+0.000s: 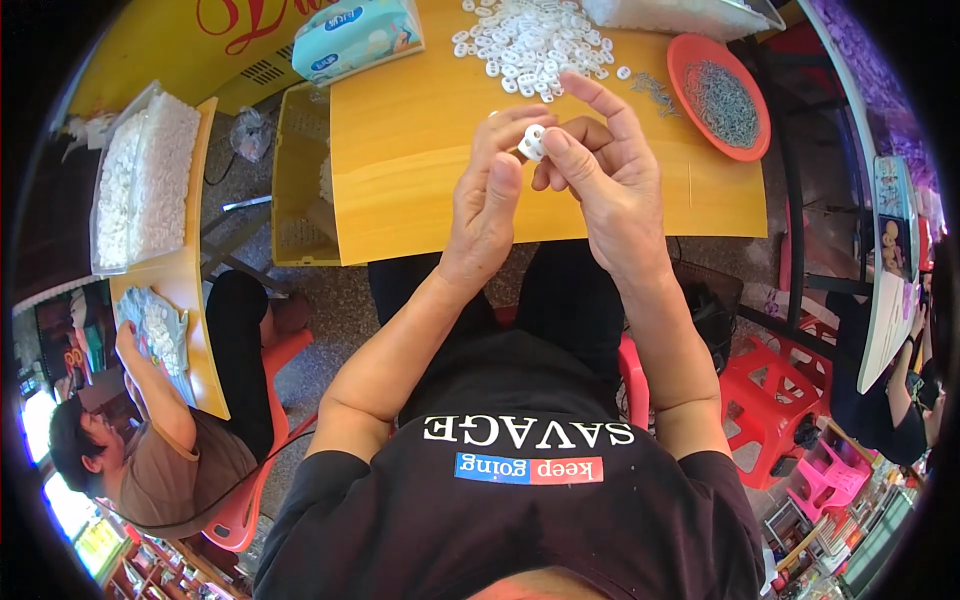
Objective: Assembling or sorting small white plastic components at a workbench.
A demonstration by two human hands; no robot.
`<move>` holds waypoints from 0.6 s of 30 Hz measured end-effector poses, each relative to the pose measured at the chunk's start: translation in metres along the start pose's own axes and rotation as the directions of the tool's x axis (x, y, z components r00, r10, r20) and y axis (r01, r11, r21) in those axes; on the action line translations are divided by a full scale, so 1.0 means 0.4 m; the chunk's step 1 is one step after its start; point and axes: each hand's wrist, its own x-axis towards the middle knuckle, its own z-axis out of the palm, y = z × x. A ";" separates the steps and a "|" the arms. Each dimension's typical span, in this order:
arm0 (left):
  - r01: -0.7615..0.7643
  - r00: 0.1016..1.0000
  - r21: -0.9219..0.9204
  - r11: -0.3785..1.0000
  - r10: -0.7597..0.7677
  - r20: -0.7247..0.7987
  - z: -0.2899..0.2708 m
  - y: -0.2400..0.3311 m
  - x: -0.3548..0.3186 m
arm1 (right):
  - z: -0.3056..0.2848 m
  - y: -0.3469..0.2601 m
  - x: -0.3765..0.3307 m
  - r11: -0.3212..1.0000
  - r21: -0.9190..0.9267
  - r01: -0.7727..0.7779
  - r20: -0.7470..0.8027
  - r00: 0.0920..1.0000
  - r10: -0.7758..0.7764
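Above the near part of the yellow table (420,205), my two hands meet around a small white plastic piece with round holes (533,143). The thumb of my right hand (612,180) presses against it, and that hand's index finger is raised. My left hand (482,190) has its fingers stretched out beside and partly behind the piece, its thumb standing apart. Whether the left fingertips touch the piece is hard to make out. Just beyond my hands lies a heap of similar white oval pieces (535,45).
A red dish (677,75) of small grey metal parts stands at right, with loose metal parts (652,90) beside it. A tissue pack (358,40) and a clear tray (690,12) are at the back. At left, another person (170,440) sits by a tray of white pieces (165,180).
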 end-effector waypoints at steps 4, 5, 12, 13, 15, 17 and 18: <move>0.072 0.989 -0.136 0.988 -0.053 0.138 -0.008 0.012 0.006 | 0.002 0.000 -0.005 0.999 0.052 0.008 0.043 0.999 -0.010; 0.097 0.986 -0.160 0.982 -0.073 0.153 -0.011 0.015 0.009 | 0.005 -0.002 -0.006 0.999 0.052 0.009 0.046 0.999 -0.011; 0.168 0.973 -0.302 0.938 -0.108 0.203 -0.013 0.042 0.011 | 0.050 0.001 -0.023 0.985 0.166 -0.039 -0.010 0.999 0.041; 0.158 0.978 -0.375 0.914 -0.091 0.189 -0.009 0.038 0.010 | 0.053 0.010 -0.026 0.980 0.193 -0.042 -0.022 0.999 0.047; 0.146 0.981 -0.448 0.882 -0.072 0.178 -0.010 0.033 0.005 | 0.059 0.019 -0.030 0.978 0.206 -0.038 -0.018 0.999 0.042; 0.206 0.974 -0.516 0.831 -0.127 0.185 -0.018 0.033 -0.001 | 0.063 0.026 -0.035 0.967 0.250 -0.055 -0.019 0.998 0.062; 0.209 0.975 -0.541 0.815 -0.130 0.181 -0.019 0.035 -0.004 | 0.067 0.027 -0.037 0.961 0.269 -0.066 -0.014 0.997 0.072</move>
